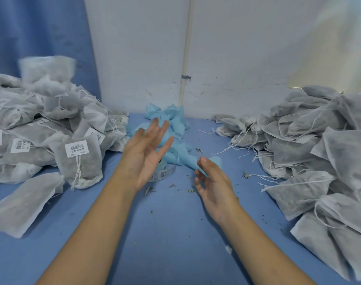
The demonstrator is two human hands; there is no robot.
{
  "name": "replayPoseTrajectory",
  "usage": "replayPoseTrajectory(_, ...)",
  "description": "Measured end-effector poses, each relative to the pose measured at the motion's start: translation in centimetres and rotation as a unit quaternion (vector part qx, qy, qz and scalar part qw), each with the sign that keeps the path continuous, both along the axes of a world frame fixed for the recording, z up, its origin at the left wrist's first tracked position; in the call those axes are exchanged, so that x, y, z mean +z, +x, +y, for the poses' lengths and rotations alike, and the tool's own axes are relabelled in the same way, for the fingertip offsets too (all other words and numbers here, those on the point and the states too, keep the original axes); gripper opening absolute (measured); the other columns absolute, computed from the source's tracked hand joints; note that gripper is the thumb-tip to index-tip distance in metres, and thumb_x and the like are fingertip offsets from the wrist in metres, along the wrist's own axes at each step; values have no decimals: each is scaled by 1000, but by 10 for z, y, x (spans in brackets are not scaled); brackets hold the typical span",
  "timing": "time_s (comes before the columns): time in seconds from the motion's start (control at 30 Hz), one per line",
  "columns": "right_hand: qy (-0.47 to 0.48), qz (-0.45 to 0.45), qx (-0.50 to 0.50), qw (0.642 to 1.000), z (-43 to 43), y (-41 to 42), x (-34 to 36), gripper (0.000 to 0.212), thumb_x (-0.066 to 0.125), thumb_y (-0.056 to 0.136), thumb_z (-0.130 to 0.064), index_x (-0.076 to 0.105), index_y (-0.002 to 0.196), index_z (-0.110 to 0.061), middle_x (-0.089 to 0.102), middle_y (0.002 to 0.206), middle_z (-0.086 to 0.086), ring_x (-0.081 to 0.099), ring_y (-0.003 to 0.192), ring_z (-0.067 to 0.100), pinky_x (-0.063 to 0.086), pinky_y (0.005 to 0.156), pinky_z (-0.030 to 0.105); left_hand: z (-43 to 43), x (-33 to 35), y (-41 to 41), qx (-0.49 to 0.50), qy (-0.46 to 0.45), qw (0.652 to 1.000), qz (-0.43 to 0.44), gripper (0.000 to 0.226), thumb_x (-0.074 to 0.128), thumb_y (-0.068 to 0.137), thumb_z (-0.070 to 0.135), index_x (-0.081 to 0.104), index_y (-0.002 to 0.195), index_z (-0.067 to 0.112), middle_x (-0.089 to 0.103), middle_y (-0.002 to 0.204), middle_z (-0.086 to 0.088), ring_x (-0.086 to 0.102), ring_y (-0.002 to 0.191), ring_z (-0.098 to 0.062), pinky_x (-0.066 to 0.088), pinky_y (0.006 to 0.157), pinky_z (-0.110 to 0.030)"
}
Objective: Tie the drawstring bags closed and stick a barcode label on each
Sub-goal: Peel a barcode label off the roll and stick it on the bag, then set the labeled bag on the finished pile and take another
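Forearms reached over the blue table (175, 233). The left hand (143, 155) was raised, its fingers straight and spread, holding nothing. The right hand (213, 184) sat lower with fingers loosely curled at the end of a pale blue backing strip (188, 161); whether they pinched it could not be told. A label roll (165, 173) lay beneath the left hand. Labelled bags (79, 161) were heaped at left, unlabelled bags (299, 153) with loose strings at right. Farther back, one blurred bag (47, 68) showed above the left heap.
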State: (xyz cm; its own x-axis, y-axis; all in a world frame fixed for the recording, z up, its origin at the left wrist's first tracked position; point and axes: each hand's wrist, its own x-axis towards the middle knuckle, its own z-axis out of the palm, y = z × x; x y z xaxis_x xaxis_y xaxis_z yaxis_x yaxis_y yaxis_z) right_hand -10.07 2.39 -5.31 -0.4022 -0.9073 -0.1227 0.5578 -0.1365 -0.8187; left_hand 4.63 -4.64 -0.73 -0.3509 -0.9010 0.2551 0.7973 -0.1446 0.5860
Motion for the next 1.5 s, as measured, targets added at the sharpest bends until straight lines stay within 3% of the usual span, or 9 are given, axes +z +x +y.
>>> replayPoseTrajectory(0.17,-36,-10,-19,999,-3,-5,5,14,61,87,-3,69,94,-12,72,79,-4,65,72,11,53,63,19,7,-5,-12,-13,-35,987,-159,27,50,93,5,57,119,7,72,108,-6,70,95,-18,57,76,-24)
replayPoseTrajectory(0.4,-73,-74,-125,987,-38,-67,20,29,46,92,9,56,118,5,56,112,9,65,82,20,57,65,20,-1,-1,-47,11,-17,965,-263,23,48,94,6,68,101,15,75,88,0,68,68,-10,51,61,-17)
replayPoseTrajectory(0.57,4,-22,-156,988,-84,-119,19,40,45,93,7,47,133,1,41,125,8,58,93,24,50,89,29,-17,10,-84,15,-15,960,-279,26,45,92,5,68,93,16,74,78,4,65,61,-8,48,59,-17)
replayPoseTrajectory(0.63,24,-22,-163,986,-101,-133,15,39,46,92,6,48,130,0,40,122,8,57,100,27,50,91,30,-23,12,-98,18,-12,959,-283,27,44,92,4,68,93,16,73,75,4,64,59,-8,47,59,-17)
replayPoseTrajectory(0.73,15,-26,-158,987,-121,-148,10,32,49,93,3,52,125,-2,45,118,8,55,86,17,49,98,33,-31,12,-113,21,1,960,-281,28,42,91,3,67,91,15,72,71,5,62,55,-7,45,58,-18)
replayPoseTrajectory(0.9,43,-28,-179,983,-139,-160,3,7,50,93,2,55,97,-1,49,87,9,51,77,14,50,95,30,-40,7,-125,21,16,959,-282,28,41,92,2,67,91,14,72,69,5,61,53,-7,44,57,-18)
replayPoseTrajectory(1.03,54,-32,-199,978,-141,-158,2,13,47,92,4,51,81,-2,52,78,12,54,74,17,49,96,30,-42,2,-128,21,32,960,-277,27,41,92,2,67,92,12,72,68,4,60,52,-7,44,53,-16)
replayPoseTrajectory(1.27,9,-44,-192,980,-111,-119,11,29,35,100,-13,58,92,3,63,86,12,61,74,18,52,76,23,-29,-6,-117,23,51,957,-285,27,40,92,1,66,89,11,72,69,3,60,51,-7,45,53,-17)
replayPoseTrajectory(1.5,-23,13,-82,996,-55,-67,31,34,41,93,-13,62,69,-1,64,54,8,59,45,14,47,45,18,-4,-17,-93,34,109,940,-322,18,42,94,2,58,102,-2,63,110,-17,54,36,-9,34,35,-16)
